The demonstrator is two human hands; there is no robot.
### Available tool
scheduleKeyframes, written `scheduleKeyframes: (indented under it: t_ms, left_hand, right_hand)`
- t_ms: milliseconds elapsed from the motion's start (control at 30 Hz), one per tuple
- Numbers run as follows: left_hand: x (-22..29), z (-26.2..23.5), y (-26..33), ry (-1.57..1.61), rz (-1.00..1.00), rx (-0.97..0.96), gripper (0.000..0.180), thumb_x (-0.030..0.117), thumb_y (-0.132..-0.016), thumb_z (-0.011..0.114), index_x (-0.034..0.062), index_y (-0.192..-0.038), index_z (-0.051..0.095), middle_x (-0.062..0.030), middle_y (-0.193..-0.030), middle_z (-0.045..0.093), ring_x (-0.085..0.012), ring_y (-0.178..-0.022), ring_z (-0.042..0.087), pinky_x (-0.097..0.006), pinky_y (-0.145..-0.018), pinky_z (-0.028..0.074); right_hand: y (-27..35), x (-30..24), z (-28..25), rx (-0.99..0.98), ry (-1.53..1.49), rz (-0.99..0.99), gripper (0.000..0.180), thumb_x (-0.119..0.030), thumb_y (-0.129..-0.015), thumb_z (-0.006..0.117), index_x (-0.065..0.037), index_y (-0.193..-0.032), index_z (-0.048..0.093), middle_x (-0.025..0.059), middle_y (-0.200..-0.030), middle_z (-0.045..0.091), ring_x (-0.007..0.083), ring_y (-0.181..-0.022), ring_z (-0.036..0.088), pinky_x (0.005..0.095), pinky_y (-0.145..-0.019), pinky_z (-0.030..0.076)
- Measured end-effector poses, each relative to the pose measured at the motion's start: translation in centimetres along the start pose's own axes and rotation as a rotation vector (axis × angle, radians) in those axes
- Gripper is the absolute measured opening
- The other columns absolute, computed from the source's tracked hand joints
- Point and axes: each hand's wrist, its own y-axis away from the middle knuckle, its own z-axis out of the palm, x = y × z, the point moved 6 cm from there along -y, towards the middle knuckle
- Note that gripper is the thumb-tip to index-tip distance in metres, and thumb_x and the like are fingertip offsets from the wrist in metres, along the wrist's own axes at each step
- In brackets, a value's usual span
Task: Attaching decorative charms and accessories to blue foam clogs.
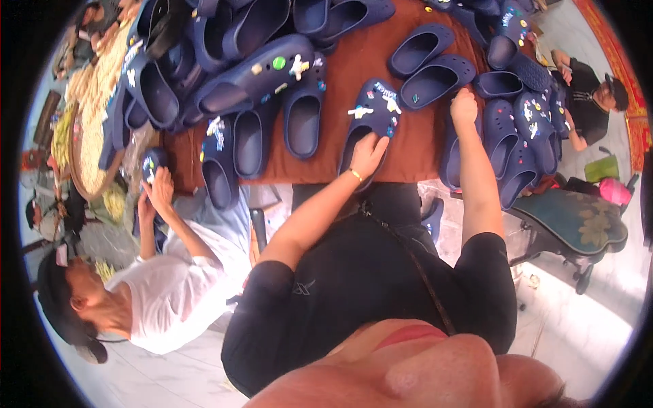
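In front of me a navy foam clog [373,112] lies toe-away on the brown table cover, with white and blue charms on its upper. My left hand [368,155] has its fingers closed over the clog's opening, the thumb along its right side. My right hand [464,110], closed in a fist, is farther right, by the toe of another navy clog [451,160]; what it may hold is hidden. Just beyond that fist sits a plain navy clog [435,81] tilted sideways, next to a second one [420,49].
Piled navy clogs [255,75] cover the table's left, and more clogs [534,119] crowd its right. The brown cloth [418,139] shows between. A co-worker in a white shirt [183,285] handles a clog [154,163] at left. A floral-patterned chair [578,221] stands at right.
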Motion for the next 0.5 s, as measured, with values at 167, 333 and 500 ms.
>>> scheduleKeyframes:
  t_ms: [167,333,500]
  left_hand:
    - [-0.3,-0.4,0.1,0.052,-0.004,0.044,0.033,0.027,-0.085,0.055,-0.0014,-0.07,0.047,-0.0202,-0.066,0.049,-0.0359,-0.059,0.049,-0.038,-0.054,0.039]
    - [-0.4,-0.4,0.2,0.035,0.001,0.029,0.033,0.027,-0.085,0.055,-0.0016,-0.07,0.047,-0.0198,-0.067,0.049,-0.036,-0.062,0.05,-0.038,-0.056,0.039]
    - [0.6,-0.6,0.2,0.043,-0.018,0.015,0.034,0.029,-0.084,0.056,-0.0009,-0.069,0.047,-0.0195,-0.065,0.049,-0.0361,-0.06,0.049,-0.038,-0.055,0.039]
  right_hand:
    - [2.3,-2.0,-3.1,0.246,-0.452,-0.061,0.026,-0.023,-0.073,0.066,-0.001,-0.078,0.054,0.0177,-0.081,0.061,0.0343,-0.077,0.06,0.0408,-0.072,0.047]
    - [4.1,-11.8,-3.4,-0.243,-0.856,-0.386,0.021,-0.019,-0.073,0.066,0.001,-0.078,0.059,0.0107,-0.073,0.06,0.0203,-0.069,0.058,0.0309,-0.063,0.045]
    - [7.7,-19.0,-1.8,-0.819,-0.876,-0.477,0.015,-0.014,-0.073,0.065,0.0,-0.08,0.061,0.0041,-0.067,0.06,0.0111,-0.057,0.053,0.0254,-0.051,0.043]
